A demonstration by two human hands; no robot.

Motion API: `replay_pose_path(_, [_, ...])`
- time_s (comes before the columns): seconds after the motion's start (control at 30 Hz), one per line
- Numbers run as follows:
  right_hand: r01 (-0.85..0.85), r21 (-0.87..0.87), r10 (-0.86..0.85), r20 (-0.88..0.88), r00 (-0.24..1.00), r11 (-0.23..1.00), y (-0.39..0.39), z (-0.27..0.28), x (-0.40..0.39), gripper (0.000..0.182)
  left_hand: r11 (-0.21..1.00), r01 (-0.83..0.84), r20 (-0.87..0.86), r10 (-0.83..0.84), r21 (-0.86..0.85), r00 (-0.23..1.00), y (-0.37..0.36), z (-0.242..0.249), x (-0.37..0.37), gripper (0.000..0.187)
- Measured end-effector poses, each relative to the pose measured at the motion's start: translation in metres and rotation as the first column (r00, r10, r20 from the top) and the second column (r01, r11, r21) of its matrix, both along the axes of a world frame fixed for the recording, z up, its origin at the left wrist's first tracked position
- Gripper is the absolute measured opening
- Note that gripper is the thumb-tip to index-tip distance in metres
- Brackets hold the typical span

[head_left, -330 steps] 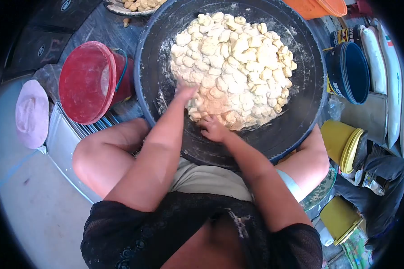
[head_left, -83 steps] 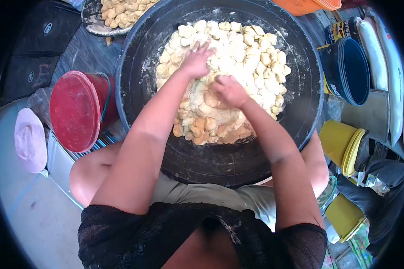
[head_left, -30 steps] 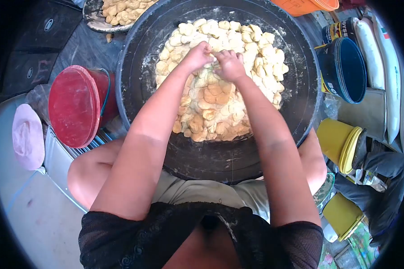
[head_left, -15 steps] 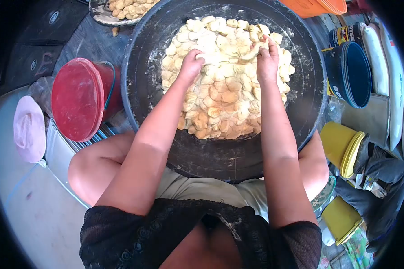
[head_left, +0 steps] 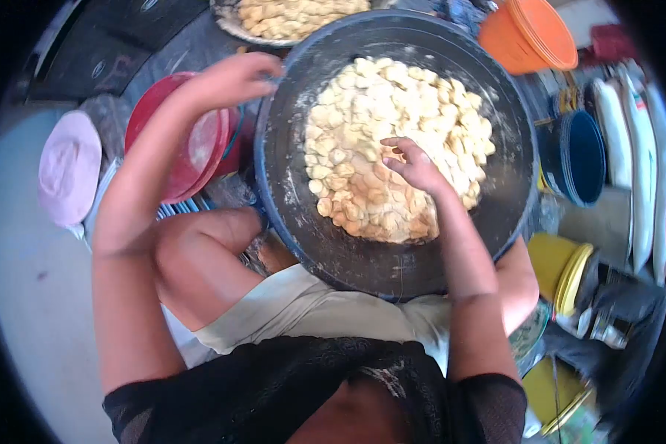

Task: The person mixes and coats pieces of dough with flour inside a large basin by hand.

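A wide black basin (head_left: 392, 277) rests at my lap, with a mound of pale, floury dough pieces (head_left: 399, 96) in it. My right hand (head_left: 416, 164) hovers over the middle of the mound, thumb and fingers apart, with dough pieces just beyond its fingertips. At the basin's upper left rim is my left hand (head_left: 246, 75), raised, its fingers stretched toward the rim and nothing visible in them. The lower part of the mound looks browner than the upper part.
A tray (head_left: 233, 28) of similar pieces stands beyond the basin. On the left are a red lidded bucket (head_left: 200, 148) and a pink hat (head_left: 69, 166). An orange bucket (head_left: 507, 41), dark blue bucket (head_left: 588, 155), yellow bucket (head_left: 551, 263) and white sacks (head_left: 640, 163) line the right.
My left hand has moved off the dough, left to the basin's rim. My right hand has come down toward the mound's middle, its fingers apart. The view has shifted, too.
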State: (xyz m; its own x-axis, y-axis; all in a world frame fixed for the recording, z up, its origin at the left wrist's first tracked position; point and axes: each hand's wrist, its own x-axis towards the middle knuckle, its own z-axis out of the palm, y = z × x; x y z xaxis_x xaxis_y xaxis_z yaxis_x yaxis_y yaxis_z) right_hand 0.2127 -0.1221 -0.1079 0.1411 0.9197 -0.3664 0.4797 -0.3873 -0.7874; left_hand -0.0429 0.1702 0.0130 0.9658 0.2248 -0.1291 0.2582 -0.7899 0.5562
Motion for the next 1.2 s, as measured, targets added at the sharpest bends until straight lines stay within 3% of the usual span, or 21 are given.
replay_pose_path(0.07, [-0.158, -0.047, 0.162, 0.107, 0.981, 0.986, -0.022, 0.018, 0.033, 0.043, 0.94, -0.325, -0.214, 0.298, -0.1, 0.93, -0.026, 0.055, -0.018, 0.03])
replay_pose_path(0.13, [-0.154, -0.095, 0.173, 0.237, 0.956, 0.983, -0.045, 0.065, 0.063, 0.043, 0.952, -0.262, -0.151, 0.239, -0.156, 0.959, -0.052, 0.07, -0.015, 0.029])
replay_pose_path(0.2, [-0.058, -0.029, 0.064, 0.366, 0.928, 0.998, -0.082, 0.121, 0.082, 0.041, 0.983, -0.022, 0.02, 0.026, -0.184, 0.999, -0.092, 0.073, 0.013, 0.03])
replay_pose_path(0.27, [0.058, 0.103, -0.094, 0.389, 0.916, 0.993, -0.135, 0.171, 0.101, 0.039, 0.969, 0.21, 0.082, -0.201, -0.133, 0.976, -0.134, 0.065, 0.058, 0.031])
replay_pose_path(0.37, [0.395, 0.137, -0.418, 0.31, 0.854, 0.908, -0.253, 0.223, 0.139, 0.031, 0.913, 0.35, 0.103, -0.336, -0.21, 0.936, -0.23, 0.069, 0.12, 0.03])
replay_pose_path(0.4, [0.511, 0.183, -0.54, 0.179, 0.823, 0.84, -0.295, 0.238, 0.139, 0.021, 0.889, 0.415, 0.201, -0.378, -0.193, 0.904, -0.262, 0.06, 0.136, 0.03])
replay_pose_path(0.43, [0.59, 0.1, -0.598, 0.1, 0.795, 0.801, -0.346, 0.248, 0.145, 0.017, 0.867, 0.459, 0.23, -0.415, -0.193, 0.88, -0.298, 0.058, 0.151, 0.03])
replay_pose_path(0.47, [0.741, 0.013, -0.738, 0.103, 0.667, 0.672, -0.4, 0.242, 0.146, 0.017, 0.823, 0.513, 0.28, -0.447, -0.244, 0.85, -0.331, 0.055, 0.163, 0.029])
replay_pose_path(0.5, [0.723, -0.073, -0.726, -0.114, 0.679, 0.687, -0.451, 0.235, 0.142, 0.015, 0.771, 0.566, 0.333, -0.473, -0.291, 0.816, -0.362, 0.051, 0.175, 0.029])
replay_pose_path(0.53, [0.728, -0.218, -0.746, 0.002, 0.666, 0.65, -0.507, 0.215, 0.148, 0.017, 0.729, 0.595, 0.377, -0.474, -0.338, 0.795, -0.391, 0.048, 0.185, 0.029])
replay_pose_path(0.57, [0.757, -0.424, -0.849, -0.06, 0.525, 0.497, -0.539, 0.195, 0.14, 0.024, 0.723, 0.607, 0.433, -0.456, -0.328, 0.777, -0.421, 0.044, 0.194, 0.027])
replay_pose_path(0.6, [0.693, -0.605, -0.883, -0.037, 0.467, 0.392, -0.569, 0.164, 0.133, 0.025, 0.72, 0.652, 0.453, -0.512, -0.238, 0.73, -0.448, 0.039, 0.205, 0.024])
replay_pose_path(0.67, [0.623, -0.748, -0.932, 0.015, 0.362, 0.229, -0.625, 0.071, 0.119, 0.026, 0.712, 0.669, 0.602, -0.444, -0.212, 0.663, -0.504, 0.03, 0.22, 0.02])
replay_pose_path(0.77, [0.625, -0.778, -0.997, -0.015, 0.074, 0.058, -0.677, -0.073, 0.102, 0.022, 0.696, 0.691, 0.695, -0.401, -0.193, 0.597, -0.556, 0.023, 0.233, 0.017])
replay_pose_path(0.87, [0.654, -0.755, -0.996, -0.083, -0.013, 0.054, -0.642, -0.143, 0.085, 0.023, 0.666, 0.706, 0.686, -0.399, -0.239, 0.608, -0.566, 0.028, 0.24, 0.014])
replay_pose_path(1.03, [0.719, -0.681, -0.973, -0.23, -0.031, 0.138, -0.561, -0.171, 0.078, 0.024, 0.724, 0.621, 0.68, -0.293, -0.301, 0.672, -0.531, 0.016, 0.247, 0.011])
replay_pose_path(1.13, [0.772, -0.62, -0.956, -0.289, -0.056, 0.143, -0.547, -0.16, 0.085, 0.025, 0.768, 0.431, 0.537, -0.137, -0.473, 0.833, -0.501, 0.024, 0.246, 0.012])
replay_pose_path(1.2, [0.811, -0.574, -0.932, -0.344, -0.115, 0.112, -0.561, -0.145, 0.096, 0.026, 0.701, 0.315, 0.436, -0.007, -0.64, 0.9, -0.478, 0.021, 0.247, 0.013])
